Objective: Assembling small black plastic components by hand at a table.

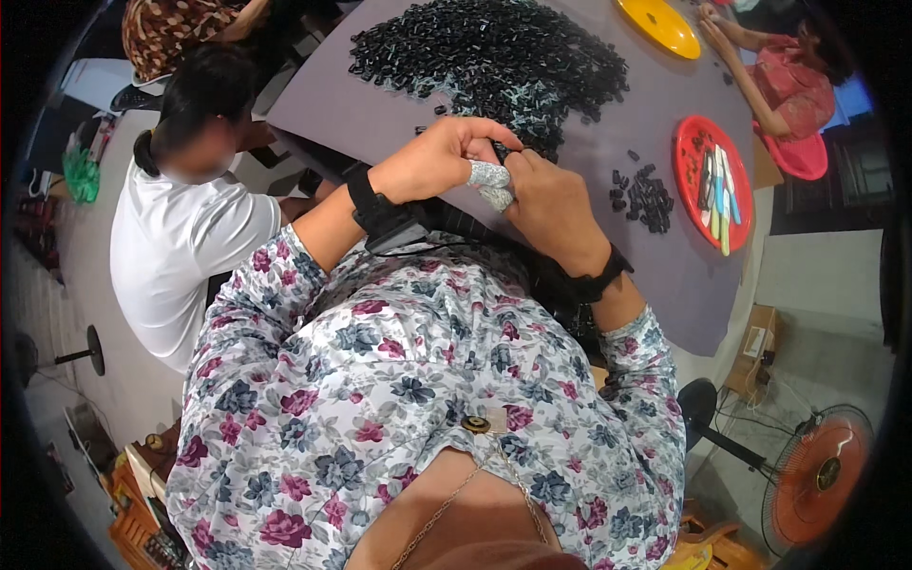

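Observation:
My left hand (432,163) and my right hand (554,204) meet over the near edge of the table, fingers bent and pressed together. Between the fingertips a small black plastic piece (499,149) shows in part; the fingers cover the rest. Pale speckled wrapping (489,175) covers fingers where the hands meet. Just beyond them spreads a big heap of small black plastic pieces (503,57), with greenish, clear-looking bits mixed in along its near side. To the right of my right hand lies a smaller pile of black pieces (646,199).
On the grey tabletop (698,313) stand a red tray (686,142) holding several knife-like tools with coloured handles, and a yellow tray (665,24). One person in white (190,237) sits close at left; another (793,85) works at far right. A fan (822,475) stands at lower right.

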### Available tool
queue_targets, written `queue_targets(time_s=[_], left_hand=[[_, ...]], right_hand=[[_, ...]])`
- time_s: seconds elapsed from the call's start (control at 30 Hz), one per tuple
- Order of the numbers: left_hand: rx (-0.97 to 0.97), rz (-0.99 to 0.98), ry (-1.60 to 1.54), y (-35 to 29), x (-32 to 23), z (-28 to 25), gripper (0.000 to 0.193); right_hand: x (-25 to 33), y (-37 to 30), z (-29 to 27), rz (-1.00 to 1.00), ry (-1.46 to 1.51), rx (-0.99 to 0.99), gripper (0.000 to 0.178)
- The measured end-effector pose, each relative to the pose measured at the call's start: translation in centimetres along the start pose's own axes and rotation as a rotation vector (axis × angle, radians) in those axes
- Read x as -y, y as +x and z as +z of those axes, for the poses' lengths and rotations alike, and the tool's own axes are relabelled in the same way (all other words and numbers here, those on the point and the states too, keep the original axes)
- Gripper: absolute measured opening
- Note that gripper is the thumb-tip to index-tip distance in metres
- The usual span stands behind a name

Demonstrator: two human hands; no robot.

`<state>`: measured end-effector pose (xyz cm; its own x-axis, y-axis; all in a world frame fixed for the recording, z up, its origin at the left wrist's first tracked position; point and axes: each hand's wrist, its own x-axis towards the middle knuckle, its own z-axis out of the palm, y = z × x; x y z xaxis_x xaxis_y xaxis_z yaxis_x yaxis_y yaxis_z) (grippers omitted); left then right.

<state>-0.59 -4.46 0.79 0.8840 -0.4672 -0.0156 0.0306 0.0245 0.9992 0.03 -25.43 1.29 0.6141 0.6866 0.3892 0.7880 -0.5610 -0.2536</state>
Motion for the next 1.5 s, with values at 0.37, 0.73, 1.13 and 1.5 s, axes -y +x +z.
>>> queue_targets(time_s=[0.37,0.73,1.13,1.5], left_hand=[[-0.005,0.053,0.134,0.9,-0.1,1.3,0.035],[-0.462,-0.061,0.677,-2.2,2.5,-8.9,0.022],[-0.341,-0.019,0.958,-2.0,2.6,-7.3,0.016],[-0.277,0.024,0.874,-1.5,3.1,-5.2,0.017]], right_hand=[[-1.6,-1.9,0.5,0.012,0.105,0.006,0.022],[-10.1,-6.6,-4.9,0.466,-0.26,0.01,0.02],[-1.2,1.1,3.0,-0.055,0.212,0.105,0.018],[-3.9,-0.8,1.0,0.154,0.167,0.122,0.016]])
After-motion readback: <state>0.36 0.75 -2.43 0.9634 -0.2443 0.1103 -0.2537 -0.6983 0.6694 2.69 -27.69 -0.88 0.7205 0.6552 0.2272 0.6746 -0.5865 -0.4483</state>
